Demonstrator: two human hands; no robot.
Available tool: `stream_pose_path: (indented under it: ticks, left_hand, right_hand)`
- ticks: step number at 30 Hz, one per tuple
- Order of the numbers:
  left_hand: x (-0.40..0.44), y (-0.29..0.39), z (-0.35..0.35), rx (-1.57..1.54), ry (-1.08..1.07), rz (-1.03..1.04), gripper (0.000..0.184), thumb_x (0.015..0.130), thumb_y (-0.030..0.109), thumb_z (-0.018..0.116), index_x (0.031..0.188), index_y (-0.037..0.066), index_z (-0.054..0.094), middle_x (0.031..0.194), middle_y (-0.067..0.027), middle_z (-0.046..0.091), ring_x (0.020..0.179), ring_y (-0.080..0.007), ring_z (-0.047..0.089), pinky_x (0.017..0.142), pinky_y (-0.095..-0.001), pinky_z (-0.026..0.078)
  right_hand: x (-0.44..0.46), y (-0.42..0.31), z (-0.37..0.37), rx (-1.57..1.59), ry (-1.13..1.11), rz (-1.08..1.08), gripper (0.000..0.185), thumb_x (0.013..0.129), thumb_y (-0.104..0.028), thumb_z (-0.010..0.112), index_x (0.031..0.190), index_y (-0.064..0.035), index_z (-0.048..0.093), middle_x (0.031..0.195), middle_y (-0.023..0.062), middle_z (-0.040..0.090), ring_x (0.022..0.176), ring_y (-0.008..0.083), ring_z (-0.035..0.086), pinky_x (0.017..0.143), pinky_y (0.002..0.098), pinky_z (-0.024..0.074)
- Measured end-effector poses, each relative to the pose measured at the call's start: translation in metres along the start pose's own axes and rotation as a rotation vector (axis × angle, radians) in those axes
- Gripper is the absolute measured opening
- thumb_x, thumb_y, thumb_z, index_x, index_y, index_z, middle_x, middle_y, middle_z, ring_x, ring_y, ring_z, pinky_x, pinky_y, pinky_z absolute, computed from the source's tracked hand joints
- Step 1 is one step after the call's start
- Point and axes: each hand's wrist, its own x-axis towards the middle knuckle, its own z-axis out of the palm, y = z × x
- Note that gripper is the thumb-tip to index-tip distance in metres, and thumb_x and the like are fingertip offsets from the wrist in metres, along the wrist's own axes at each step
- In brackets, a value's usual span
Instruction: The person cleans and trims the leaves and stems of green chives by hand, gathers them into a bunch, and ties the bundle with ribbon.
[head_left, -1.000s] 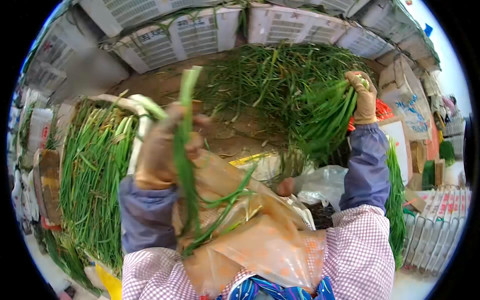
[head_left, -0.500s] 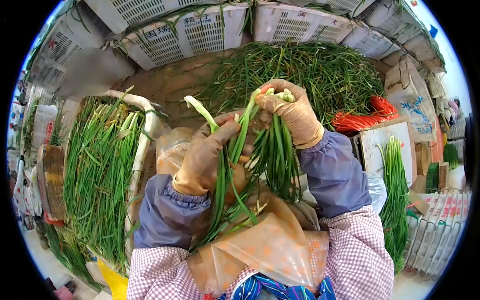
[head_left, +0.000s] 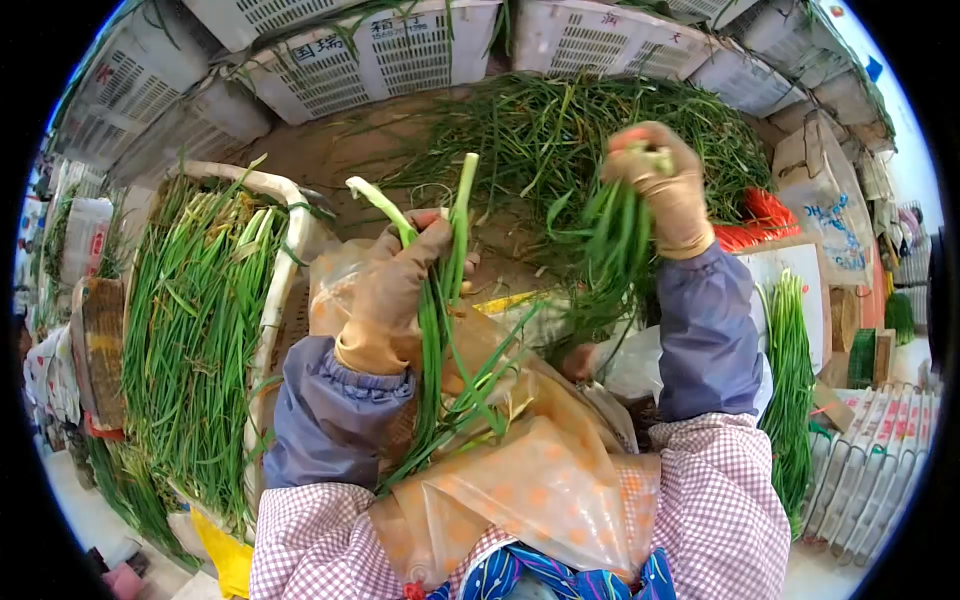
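Pale thick stalk ends and long green leaves of a few garlic chives (head_left: pixel 432 340) stick out of my gloved left hand (head_left: pixel 385 290), which is closed around them. Their leaves hang down onto the clear plastic apron (head_left: pixel 530 480) over my lap. To the right and farther up, my gloved right hand (head_left: pixel 668 185) is closed on a bunch of garlic chives (head_left: pixel 615 240). That bunch hangs below the fist, slightly blurred, with its pale ends at the fingers. A wide gap separates the two hands.
A white-rimmed crate (head_left: pixel 290 250) full of chives stands on the left. Loose leaves form a heap (head_left: pixel 530 125) ahead, before white slotted crates (head_left: pixel 410 55). On the right are red ties (head_left: pixel 755 222) and a neat chive bundle (head_left: pixel 790 370).
My right hand has moved right and away from the left hand, carrying its bunch. My left hand has shifted slightly left and still grips its stalks.
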Motion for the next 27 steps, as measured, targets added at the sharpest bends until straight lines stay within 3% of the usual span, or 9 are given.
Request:
stream_pose_path:
  ticks: [3, 4, 7, 8, 13, 19, 22, 23, 27]
  left_hand:
    - [0.004, -0.010, 0.010, 0.016, -0.026, -0.042, 0.019, 0.086, 0.016, 0.061, 0.100, 0.006, 0.053, 0.081, -0.0067, 0.061, 0.068, -0.0168, 0.063, 0.050, -0.0255, 0.053]
    - [0.005, -0.014, 0.011, 0.012, -0.062, -0.039, 0.019, 0.086, 0.014, 0.060, 0.101, 0.005, 0.053, 0.082, -0.0071, 0.061, 0.067, -0.0164, 0.062, 0.051, -0.0264, 0.053]
    - [0.009, -0.024, 0.016, -0.017, -0.081, -0.023, 0.018, 0.085, 0.012, 0.061, 0.100, 0.004, 0.053, 0.083, -0.0068, 0.062, 0.068, -0.0150, 0.061, 0.052, -0.0274, 0.054]
    - [0.009, -0.023, 0.014, -0.003, -0.055, -0.024, 0.018, 0.085, 0.011, 0.060, 0.100, 0.004, 0.053, 0.084, -0.0068, 0.062, 0.069, -0.0146, 0.061, 0.054, -0.0271, 0.054]
    - [0.011, -0.013, -0.007, -0.057, 0.011, -0.014, 0.020, 0.084, 0.009, 0.062, 0.100, 0.004, 0.051, 0.087, -0.0077, 0.062, 0.071, -0.0177, 0.062, 0.062, -0.0293, 0.054]
    - [0.012, -0.002, -0.012, 0.032, -0.034, -0.032, 0.021, 0.086, 0.015, 0.061, 0.102, 0.005, 0.053, 0.086, -0.0068, 0.061, 0.071, -0.0158, 0.061, 0.055, -0.0256, 0.051]
    - [0.010, -0.001, -0.001, 0.128, -0.071, -0.029, 0.024, 0.087, 0.019, 0.060, 0.107, 0.006, 0.057, 0.091, -0.0053, 0.063, 0.069, -0.0133, 0.060, 0.054, -0.0241, 0.049]
    - [0.011, -0.004, 0.002, 0.135, -0.078, -0.031, 0.024, 0.087, 0.019, 0.060, 0.107, 0.006, 0.057, 0.091, -0.0053, 0.063, 0.069, -0.0133, 0.060, 0.054, -0.0241, 0.049]
    - [0.016, -0.019, 0.016, 0.269, -0.177, -0.076, 0.022, 0.088, 0.017, 0.059, 0.106, 0.005, 0.058, 0.089, -0.0047, 0.062, 0.067, -0.0124, 0.059, 0.056, -0.0239, 0.048]
  right_hand:
    - [-0.016, -0.020, 0.040, 0.157, -0.283, 0.158, 0.027, 0.074, -0.009, 0.071, 0.099, -0.0053, 0.062, 0.076, 0.0011, 0.059, 0.063, 0.0076, 0.056, 0.056, 0.0192, 0.0471]
    - [-0.017, -0.019, 0.041, 0.186, -0.272, 0.155, 0.034, 0.074, -0.010, 0.073, 0.105, -0.0052, 0.061, 0.075, 0.0002, 0.059, 0.063, 0.0062, 0.055, 0.057, 0.0178, 0.0470]
    - [-0.021, -0.012, 0.065, 0.314, -0.284, 0.257, 0.031, 0.073, -0.007, 0.072, 0.102, -0.0013, 0.062, 0.076, 0.0000, 0.061, 0.060, 0.0042, 0.053, 0.056, 0.0181, 0.0467]
    - [-0.021, -0.009, 0.062, 0.294, -0.311, 0.240, 0.021, 0.076, -0.006, 0.069, 0.095, -0.0006, 0.064, 0.076, 0.0009, 0.062, 0.060, 0.0053, 0.054, 0.056, 0.0183, 0.0457]
    - [0.004, 0.014, 0.009, 0.312, 0.057, 0.151, 0.011, 0.080, -0.005, 0.064, 0.091, -0.0014, 0.064, 0.075, 0.0031, 0.062, 0.061, 0.0078, 0.055, 0.055, 0.0193, 0.0452]
    - [0.023, 0.035, -0.061, -0.250, 0.203, -0.074, 0.011, 0.080, -0.007, 0.066, 0.091, -0.0042, 0.066, 0.080, 0.0005, 0.063, 0.070, 0.0050, 0.054, 0.063, 0.0180, 0.0443]
    - [0.020, 0.017, -0.057, -0.226, 0.078, -0.032, 0.013, 0.082, -0.010, 0.063, 0.092, -0.0018, 0.064, 0.084, 0.0029, 0.063, 0.075, 0.0088, 0.057, 0.066, 0.0198, 0.0451]
    - [0.019, 0.011, -0.042, -0.168, -0.004, -0.095, 0.015, 0.082, -0.011, 0.061, 0.093, -0.0009, 0.061, 0.079, 0.0037, 0.062, 0.069, 0.0099, 0.058, 0.061, 0.0201, 0.0453]
    - [0.009, -0.025, 0.021, 0.083, -0.405, 0.228, 0.017, 0.076, -0.011, 0.069, 0.091, -0.0049, 0.063, 0.071, 0.0013, 0.058, 0.057, 0.0068, 0.053, 0.051, 0.0215, 0.0451]
